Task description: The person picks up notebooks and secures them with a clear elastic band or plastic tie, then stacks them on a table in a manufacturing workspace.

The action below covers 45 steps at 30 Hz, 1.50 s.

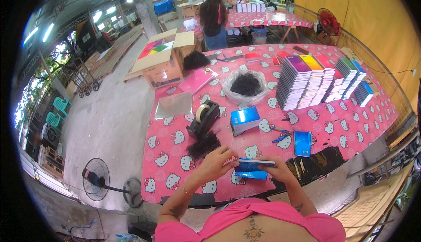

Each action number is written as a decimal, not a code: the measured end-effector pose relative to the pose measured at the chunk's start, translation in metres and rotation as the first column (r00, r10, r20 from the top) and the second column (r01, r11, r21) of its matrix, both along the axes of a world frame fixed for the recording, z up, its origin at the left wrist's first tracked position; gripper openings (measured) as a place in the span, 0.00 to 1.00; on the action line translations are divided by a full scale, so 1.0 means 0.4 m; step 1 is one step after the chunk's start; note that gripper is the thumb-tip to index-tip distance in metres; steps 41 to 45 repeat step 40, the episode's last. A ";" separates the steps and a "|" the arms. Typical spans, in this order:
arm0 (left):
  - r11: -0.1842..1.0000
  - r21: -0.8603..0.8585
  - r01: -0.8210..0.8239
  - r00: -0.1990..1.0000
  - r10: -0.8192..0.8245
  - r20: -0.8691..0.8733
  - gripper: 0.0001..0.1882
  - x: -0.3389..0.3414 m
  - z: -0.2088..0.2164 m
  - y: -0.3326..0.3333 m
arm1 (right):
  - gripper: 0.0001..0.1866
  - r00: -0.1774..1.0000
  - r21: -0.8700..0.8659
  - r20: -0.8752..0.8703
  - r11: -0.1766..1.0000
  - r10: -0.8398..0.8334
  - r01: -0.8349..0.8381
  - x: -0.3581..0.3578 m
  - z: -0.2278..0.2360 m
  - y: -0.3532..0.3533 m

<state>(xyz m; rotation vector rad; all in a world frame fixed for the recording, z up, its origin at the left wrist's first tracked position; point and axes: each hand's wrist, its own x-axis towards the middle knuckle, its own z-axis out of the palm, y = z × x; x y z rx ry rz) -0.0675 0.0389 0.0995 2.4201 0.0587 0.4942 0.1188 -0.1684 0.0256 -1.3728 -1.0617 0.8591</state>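
Near the table's front edge, my left hand pinches the left end of a blue-covered notebook, and my right hand grips its right end. It is tilted with its page edge up. Just below it lies another blue notebook. Left of my left hand is a loose heap of black binding coils. A short stack of blue notebooks stands beyond my hands. To the right are blue-handled pliers and a blue spiral notebook with a dark coil.
A black tape dispenser and a plastic bag of black coils stand farther back. Tall notebook stacks fill the right rear. An open carton is beyond the left edge, a standing fan at left. Other people work behind.
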 end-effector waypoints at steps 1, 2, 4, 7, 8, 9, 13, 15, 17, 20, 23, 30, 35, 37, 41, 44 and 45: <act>0.999 0.030 -0.011 1.000 0.010 0.019 0.12 0.002 -0.003 -0.004 | 0.18 1.000 0.000 -0.025 1.000 -0.004 0.004 -0.002 0.005 0.000; 0.998 0.061 -0.023 0.999 0.020 0.037 0.12 0.003 -0.005 -0.005 | 0.18 0.999 0.001 -0.051 1.000 -0.008 0.008 -0.005 0.015 -0.001; 0.999 0.047 -0.015 0.995 0.019 -0.093 0.12 -0.001 -0.012 0.002 | 0.18 0.997 -0.014 -0.081 1.000 -0.013 0.012 -0.009 0.033 -0.003; 0.999 0.032 0.007 0.996 -0.004 -0.092 0.11 0.002 -0.027 0.007 | 0.18 0.997 -0.031 -0.081 0.999 -0.016 0.014 -0.010 0.048 -0.002; 0.999 0.028 0.016 0.998 -0.015 -0.058 0.11 0.004 -0.027 0.007 | 0.18 0.997 -0.020 -0.073 1.000 -0.018 0.016 -0.011 0.048 -0.001; 1.000 0.022 -0.006 0.999 0.007 -0.045 0.11 0.001 -0.025 0.004 | 0.18 0.998 -0.009 -0.065 1.000 -0.019 0.018 -0.012 0.048 0.000; 0.999 -0.033 -0.019 1.000 0.018 -0.017 0.11 -0.002 0.026 -0.012 | 0.17 0.999 0.055 0.007 0.998 -0.038 0.038 -0.011 0.040 0.005; 1.000 -0.021 0.012 0.999 -0.013 -0.040 0.12 -0.008 0.014 0.001 | 0.17 0.999 0.054 0.007 0.998 -0.036 0.035 -0.015 0.048 0.005; 0.997 0.044 0.057 0.994 -0.053 -0.091 0.13 -0.006 -0.010 0.020 | 0.17 0.998 0.031 0.053 0.999 -0.028 0.026 -0.018 0.048 0.003; 1.000 -0.011 -0.029 0.999 0.029 -0.046 0.13 -0.010 -0.007 -0.010 | 0.17 0.997 -0.014 0.064 0.999 -0.031 0.032 -0.028 0.070 -0.002; 1.000 0.030 -0.003 1.000 0.004 -0.010 0.12 0.000 -0.001 -0.007 | 0.17 0.998 -0.032 0.046 0.999 -0.038 0.040 -0.030 0.071 -0.003; 0.994 0.107 -0.021 0.999 0.026 -0.046 0.16 0.013 -0.004 -0.008 | 0.17 0.996 -0.051 0.013 0.994 -0.093 0.093 -0.035 0.059 0.000; 0.816 0.477 -0.326 0.944 0.258 0.204 0.34 0.042 -0.013 -0.068 | 0.19 0.983 0.029 -0.078 0.985 -0.166 0.169 -0.057 0.059 0.006; 0.790 0.503 -0.350 0.937 0.307 0.169 0.41 0.041 -0.070 -0.105 | 0.20 0.972 0.030 -0.115 0.977 -0.206 0.211 -0.073 0.076 0.005; 0.716 0.602 -0.354 0.927 0.355 0.122 0.48 0.027 -0.126 -0.123 | 0.20 0.967 0.049 -0.073 0.968 -0.244 0.248 -0.080 0.084 -0.001; 0.716 0.602 -0.354 0.927 0.355 0.122 0.48 0.027 -0.126 -0.123 | 0.20 0.967 0.049 -0.073 0.968 -0.244 0.248 -0.080 0.084 -0.001; 0.716 0.602 -0.354 0.927 0.355 0.122 0.48 0.027 -0.126 -0.123 | 0.20 0.967 0.049 -0.073 0.968 -0.244 0.248 -0.080 0.084 -0.001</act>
